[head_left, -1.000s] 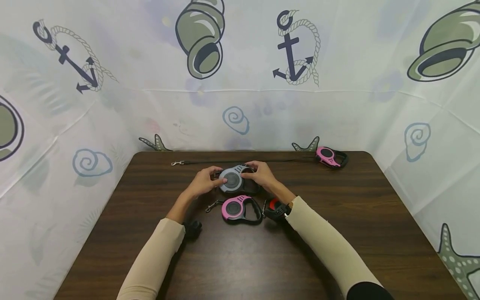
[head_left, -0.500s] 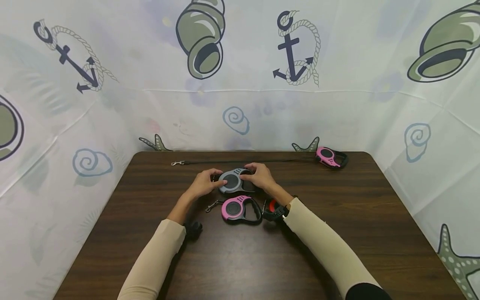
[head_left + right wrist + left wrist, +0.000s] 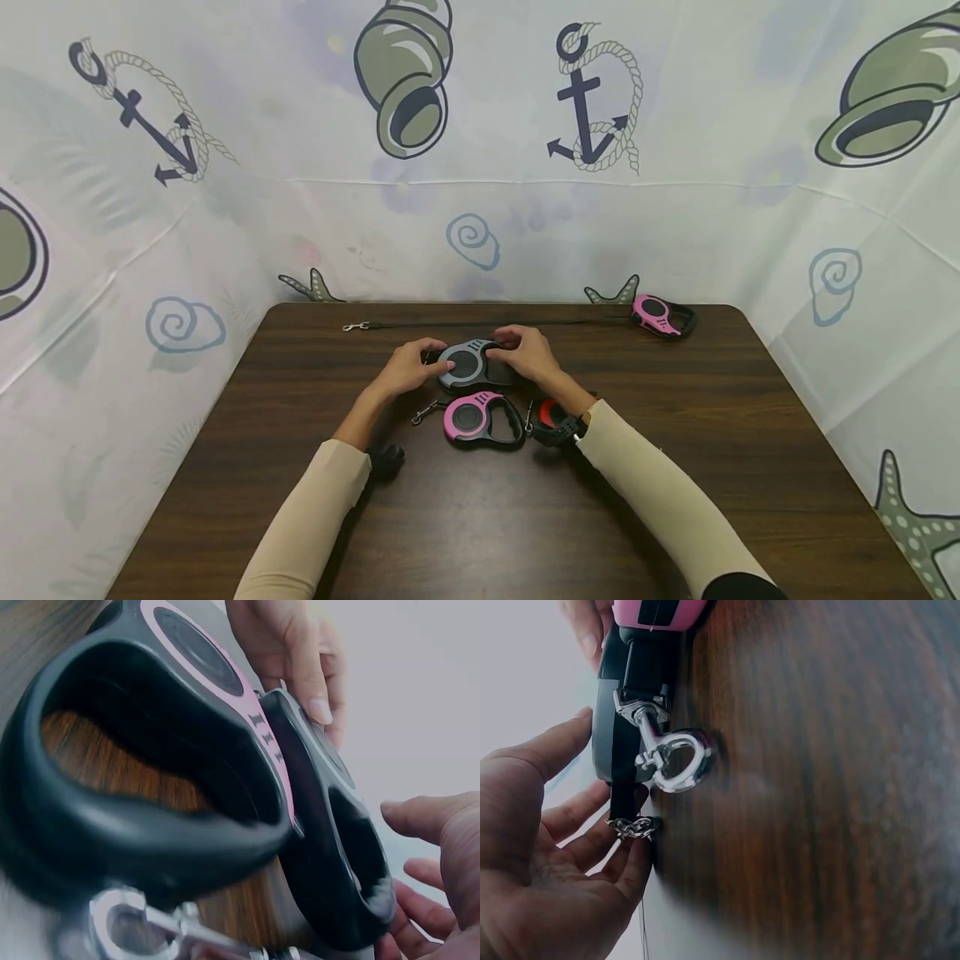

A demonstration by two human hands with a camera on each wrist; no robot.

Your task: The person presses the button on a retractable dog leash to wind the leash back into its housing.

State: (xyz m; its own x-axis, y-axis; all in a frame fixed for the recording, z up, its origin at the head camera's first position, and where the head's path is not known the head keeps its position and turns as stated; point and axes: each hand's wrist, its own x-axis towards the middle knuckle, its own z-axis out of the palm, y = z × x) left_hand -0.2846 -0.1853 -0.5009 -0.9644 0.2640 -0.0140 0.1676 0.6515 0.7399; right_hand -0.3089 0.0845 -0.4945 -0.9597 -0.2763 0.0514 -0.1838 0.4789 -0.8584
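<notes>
A grey retractable dog leash (image 3: 461,364) lies near the table's middle, between both hands. My left hand (image 3: 408,367) holds its left end, thumb on the round face and fingers around the back edge by the metal clip (image 3: 632,827). At the handle end, my right hand (image 3: 525,354) has its fingers against the black grip; in the right wrist view its thumb (image 3: 411,816) stands slightly apart from the leash. Just in front lies a pink retractable leash (image 3: 468,417), its snap hook (image 3: 681,761) pointing left.
A red-and-black leash (image 3: 550,412) is partly hidden beneath the right wrist. At the table's back right sits another pink leash (image 3: 652,308); its black cord (image 3: 450,323) stretches left along the back to a snap hook (image 3: 356,326). A patterned cloth (image 3: 480,233) hangs behind the table.
The grey leash has come down a little towards me and lies flatter, behind the pink one. My right thumb has shifted slightly right along it; the left hand has hardly moved.
</notes>
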